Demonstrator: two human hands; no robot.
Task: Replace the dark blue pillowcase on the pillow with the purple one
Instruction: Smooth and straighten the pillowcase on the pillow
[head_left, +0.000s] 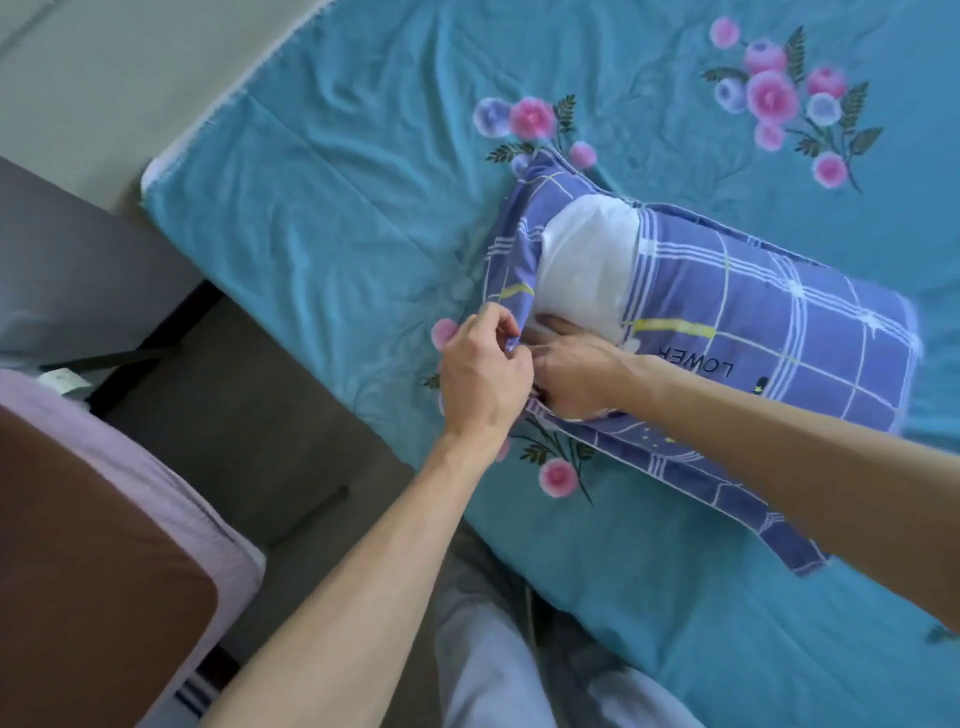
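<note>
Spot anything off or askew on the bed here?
Only the pillow: its white end sticks out of the open end of the pillowcase, which lies bunched and crooked on the bedsheet. The left hand pinches the case edge; the right hand is at the opening. No damage shows.

I see a bed (332, 218) covered by a wrinkled teal sheet (675, 597) printed with pink and lilac flowers. One pillow (587, 260) in a purple checked pillowcase (753, 322) lies directly on it.
</note>
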